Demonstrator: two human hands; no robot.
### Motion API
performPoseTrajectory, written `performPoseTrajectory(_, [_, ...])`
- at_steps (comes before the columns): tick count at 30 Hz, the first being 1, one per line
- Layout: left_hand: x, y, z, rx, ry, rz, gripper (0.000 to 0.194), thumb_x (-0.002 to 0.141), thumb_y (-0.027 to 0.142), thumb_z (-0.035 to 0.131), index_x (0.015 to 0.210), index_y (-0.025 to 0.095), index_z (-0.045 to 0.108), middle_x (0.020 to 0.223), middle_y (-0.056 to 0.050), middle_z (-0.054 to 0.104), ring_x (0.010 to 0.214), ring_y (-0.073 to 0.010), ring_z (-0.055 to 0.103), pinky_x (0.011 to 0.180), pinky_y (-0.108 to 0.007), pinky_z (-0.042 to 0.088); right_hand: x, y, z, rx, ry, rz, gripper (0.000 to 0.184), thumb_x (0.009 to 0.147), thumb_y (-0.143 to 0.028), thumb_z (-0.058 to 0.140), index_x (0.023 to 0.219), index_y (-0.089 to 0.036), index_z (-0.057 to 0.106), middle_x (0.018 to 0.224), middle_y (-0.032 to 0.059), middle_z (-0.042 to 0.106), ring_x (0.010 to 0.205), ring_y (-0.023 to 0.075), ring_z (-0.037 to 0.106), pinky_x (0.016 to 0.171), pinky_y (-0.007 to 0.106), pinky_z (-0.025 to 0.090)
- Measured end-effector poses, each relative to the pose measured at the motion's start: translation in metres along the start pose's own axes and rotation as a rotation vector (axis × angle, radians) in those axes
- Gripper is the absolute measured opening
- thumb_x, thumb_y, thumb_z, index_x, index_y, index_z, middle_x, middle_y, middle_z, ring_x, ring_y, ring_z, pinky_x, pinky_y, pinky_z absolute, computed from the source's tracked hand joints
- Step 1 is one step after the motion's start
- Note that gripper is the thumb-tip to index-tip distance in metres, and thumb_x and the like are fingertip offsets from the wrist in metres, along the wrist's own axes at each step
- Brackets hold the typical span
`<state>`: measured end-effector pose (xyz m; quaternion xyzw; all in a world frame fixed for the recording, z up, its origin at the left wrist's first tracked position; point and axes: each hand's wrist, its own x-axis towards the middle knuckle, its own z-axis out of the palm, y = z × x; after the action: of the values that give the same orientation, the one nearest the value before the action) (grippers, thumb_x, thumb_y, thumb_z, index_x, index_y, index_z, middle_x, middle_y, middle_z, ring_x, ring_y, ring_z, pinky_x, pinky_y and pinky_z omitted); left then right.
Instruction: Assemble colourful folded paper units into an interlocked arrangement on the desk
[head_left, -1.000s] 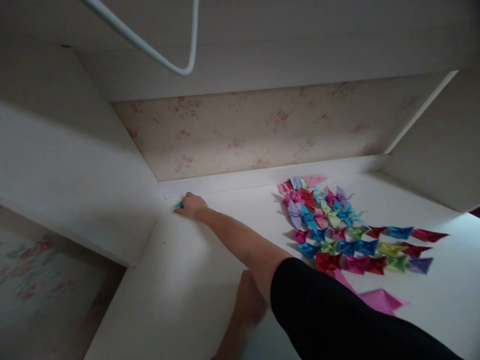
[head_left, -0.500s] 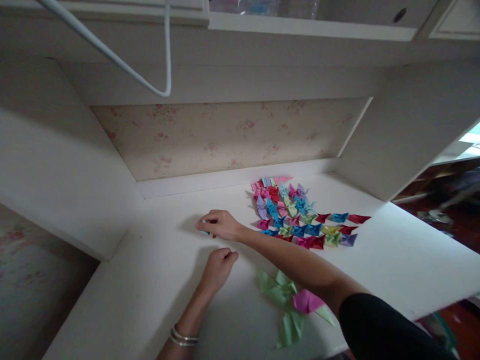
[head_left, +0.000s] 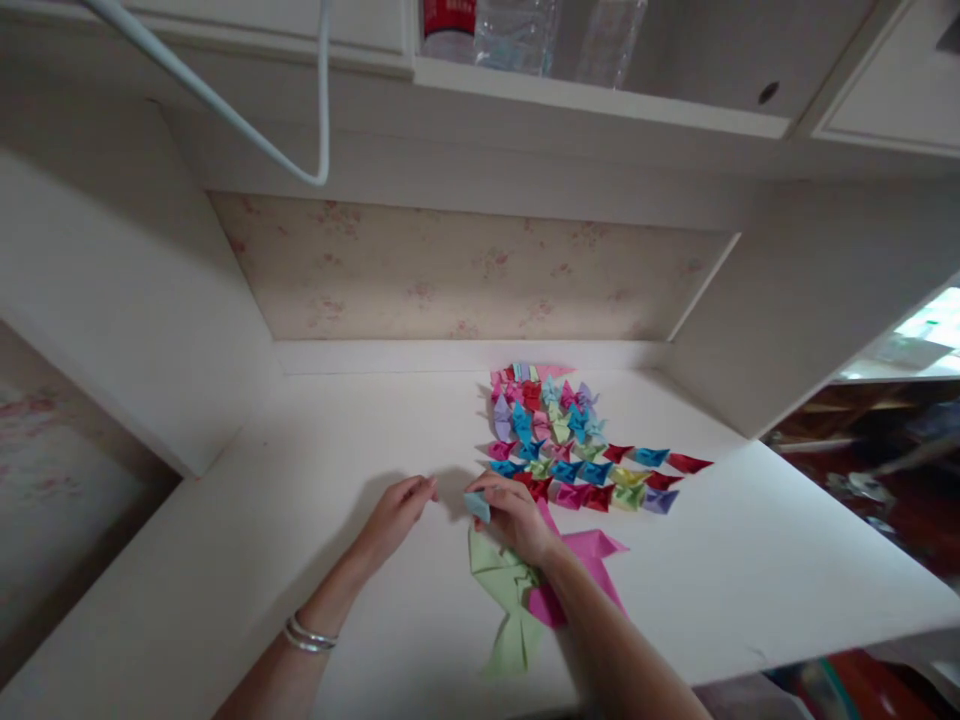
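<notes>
My right hand (head_left: 514,515) is closed on a small light blue folded paper piece (head_left: 477,506), gripped between thumb and fingers just above the white desk. My left hand (head_left: 397,515) is to its left, fingers curled together, with nothing visible in them. A silver bangle circles the left wrist. Below my right hand lie a large light green origami piece (head_left: 514,625) and a large magenta origami piece (head_left: 592,550), both partly covered by the hand and forearm. Rows of small colourful origami pieces (head_left: 559,425) lie just beyond the right hand.
A white desk top (head_left: 315,430) spreads under the hands, with side panels at left and right. Overhead, a shelf holds clear plastic containers (head_left: 517,35). A white bent rod (head_left: 319,160) hangs at upper left. Floral wallpaper (head_left: 450,280) covers the back.
My right hand has come back rightward and nearer with the light blue paper, now over the green and magenta pieces. My left hand has shifted slightly left. The camera view has moved too.
</notes>
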<state>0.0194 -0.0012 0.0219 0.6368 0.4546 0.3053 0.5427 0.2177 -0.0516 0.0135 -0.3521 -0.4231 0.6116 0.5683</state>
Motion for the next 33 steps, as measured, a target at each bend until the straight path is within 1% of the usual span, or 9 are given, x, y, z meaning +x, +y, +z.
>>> performPoseTrajectory(4, [-0.005,0.005,0.005,-0.061,-0.085,-0.039,0.043,0.082,0.055,0.05,0.081,0.014,0.062,0.052,0.008,0.029,0.048,-0.0085,0.024,0.045,-0.022,0.017,0.0,-0.002,-0.002,-0.038,-0.087,0.014,0.02,0.077,-0.033,0.062,0.085,-0.02,0.075,0.082,0.0041,0.053,0.065,0.016,0.055,0.055,0.029,0.047])
performPoseTrajectory(7, [-0.007,0.009,0.009,-0.06,-0.163,-0.045,0.039,0.08,0.053,0.056,0.074,0.014,0.06,0.053,0.007,0.031,0.049,-0.0082,0.028,0.045,-0.023,0.017,-0.002,-0.008,-0.001,-0.13,-0.136,0.021,0.023,0.076,-0.036,0.061,0.088,-0.02,0.074,0.084,0.0055,0.056,0.067,0.0174,0.056,0.061,0.03,0.047])
performPoseTrajectory(12, [-0.011,0.008,0.012,-0.106,-0.232,-0.042,0.043,0.081,0.056,0.054,0.068,0.015,0.054,0.052,0.007,0.029,0.048,-0.0073,0.024,0.045,-0.023,0.015,-0.008,-0.017,0.002,-0.408,-0.201,-0.099,0.023,0.082,-0.037,0.059,0.093,-0.025,0.075,0.084,0.0046,0.056,0.08,0.0197,0.056,0.069,0.03,0.043])
performPoseTrajectory(15, [-0.014,0.004,0.016,-0.152,-0.213,0.008,0.041,0.082,0.055,0.055,0.078,0.014,0.059,0.054,0.007,0.032,0.049,-0.0076,0.025,0.046,-0.023,0.017,-0.009,-0.015,0.003,-0.519,-0.151,-0.142,0.022,0.083,-0.039,0.061,0.097,-0.027,0.073,0.085,0.0038,0.057,0.081,0.0187,0.053,0.068,0.029,0.041])
performPoseTrajectory(19, [-0.017,0.003,0.024,-0.1,-0.169,0.125,0.041,0.078,0.046,0.066,0.104,0.015,0.065,0.061,0.003,0.046,0.055,-0.01,0.035,0.05,-0.022,0.024,-0.007,-0.005,0.003,-0.528,-0.019,-0.15,0.025,0.078,-0.041,0.068,0.098,-0.025,0.07,0.08,0.0007,0.056,0.067,0.0134,0.047,0.06,0.025,0.036])
performPoseTrajectory(24, [-0.019,0.003,0.028,-0.055,-0.136,0.213,0.034,0.082,0.043,0.062,0.099,0.014,0.069,0.08,-0.004,0.059,0.065,-0.0121,0.047,0.058,-0.023,0.035,-0.007,0.004,0.001,-0.537,0.034,-0.17,0.025,0.076,-0.041,0.07,0.093,-0.022,0.069,0.075,-0.0012,0.05,0.066,0.0122,0.047,0.059,0.025,0.037])
performPoseTrajectory(26, [-0.018,0.001,0.027,-0.067,-0.138,0.195,0.034,0.082,0.044,0.062,0.098,0.014,0.068,0.079,-0.003,0.058,0.059,-0.0099,0.046,0.052,-0.022,0.035,-0.009,0.004,0.001,-0.51,0.035,-0.184,0.025,0.076,-0.041,0.07,0.093,-0.022,0.068,0.076,-0.0007,0.051,0.067,0.0127,0.049,0.061,0.025,0.039])
performPoseTrajectory(29, [-0.018,-0.004,0.023,-0.136,-0.176,0.132,0.036,0.08,0.046,0.063,0.095,0.013,0.066,0.07,0.001,0.053,0.049,-0.0069,0.041,0.044,-0.02,0.032,-0.011,0.002,0.003,-0.491,0.038,-0.194,0.026,0.077,-0.043,0.068,0.093,-0.023,0.068,0.084,0.0014,0.055,0.07,0.0136,0.051,0.063,0.026,0.042])
performPoseTrajectory(33, [-0.022,-0.007,0.017,-0.239,-0.243,0.062,0.034,0.079,0.044,0.065,0.095,0.014,0.062,0.063,0.002,0.053,0.051,-0.0083,0.047,0.046,-0.02,0.036,-0.011,-0.001,0.004,-0.403,0.106,-0.15,0.03,0.082,-0.049,0.06,0.099,-0.026,0.068,0.098,0.0049,0.06,0.077,0.0163,0.057,0.07,0.03,0.046])
